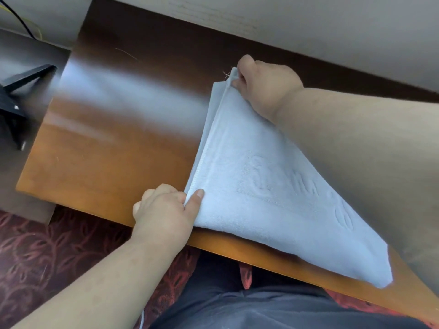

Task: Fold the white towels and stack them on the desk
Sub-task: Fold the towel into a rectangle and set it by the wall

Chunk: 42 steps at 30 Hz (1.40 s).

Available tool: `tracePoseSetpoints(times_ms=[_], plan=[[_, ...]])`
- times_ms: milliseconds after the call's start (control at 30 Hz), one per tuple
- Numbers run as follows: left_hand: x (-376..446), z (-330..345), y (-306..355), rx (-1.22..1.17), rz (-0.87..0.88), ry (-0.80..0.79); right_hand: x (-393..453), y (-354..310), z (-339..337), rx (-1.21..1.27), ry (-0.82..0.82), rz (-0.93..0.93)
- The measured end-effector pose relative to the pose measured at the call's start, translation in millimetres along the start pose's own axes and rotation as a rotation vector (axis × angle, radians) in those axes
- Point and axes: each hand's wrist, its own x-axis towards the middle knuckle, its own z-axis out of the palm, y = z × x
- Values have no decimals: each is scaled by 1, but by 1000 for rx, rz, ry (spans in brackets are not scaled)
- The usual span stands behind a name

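A white towel (266,193) with an embossed pattern lies folded over on the right part of the wooden desk (107,150). Its near right corner hangs past the desk's front edge. My left hand (166,207) pinches the towel's near left corner at the front edge of the desk. My right hand (263,84) pinches the far left corner, close to the wall. The stitched hem runs straight between both hands, with layers stacked under it. My right forearm covers the towel's right side.
A pale wall (308,24) borders the desk's far edge. A dark object with black cables (16,98) stands to the left of the desk. Patterned red carpet (47,252) and my dark trousers (237,305) lie below the front edge.
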Motion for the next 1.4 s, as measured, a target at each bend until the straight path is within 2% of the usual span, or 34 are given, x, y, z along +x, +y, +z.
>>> tracePoseSetpoints(times_ms=[100,267,333,400,433,500,567,633,700,767,800,900,967,1067,1167,1267,1367,1400], plan=[[1,5,1,37,2,48,2,7,-4,-33,-25,-16],[6,2,8,28,-5,48,-5,2,-16,-32,-28,78],[4,1,11,-24,-5,83,-24,6,-26,95,72,116],[-5,-3,13,-140,15,195,-65,15,-39,203,240,155],[-10,-5,14,-186,96,290,-93,20,-44,242,301,186],[-17,-6,15,-145,486,418,-161,27,-48,298,305,256],[-21,-3,12,67,898,340,-235,25,-42,295,216,259],[-16,-2,7,328,1035,180,-300,21,-28,220,127,166],[-8,-3,5,490,1019,89,-353,21,-9,93,-44,109],[0,-6,6,522,1020,80,-391,25,9,-6,-253,183],[4,-5,6,522,1029,90,-404,29,16,-30,-291,244],[14,-3,1,469,1045,155,-415,41,24,-3,-224,369],[17,-7,-2,385,994,168,-408,45,24,-10,-117,365],[19,-17,-3,401,992,187,-398,44,19,-84,-30,340],[16,-34,2,370,907,103,-398,40,10,-100,51,316],[10,-54,-5,259,850,23,-411,41,-8,128,103,377],[1,-83,-8,-139,700,-67,-417,39,-40,648,140,576],[4,-88,-6,-297,643,-47,-413,40,-49,751,222,635]])
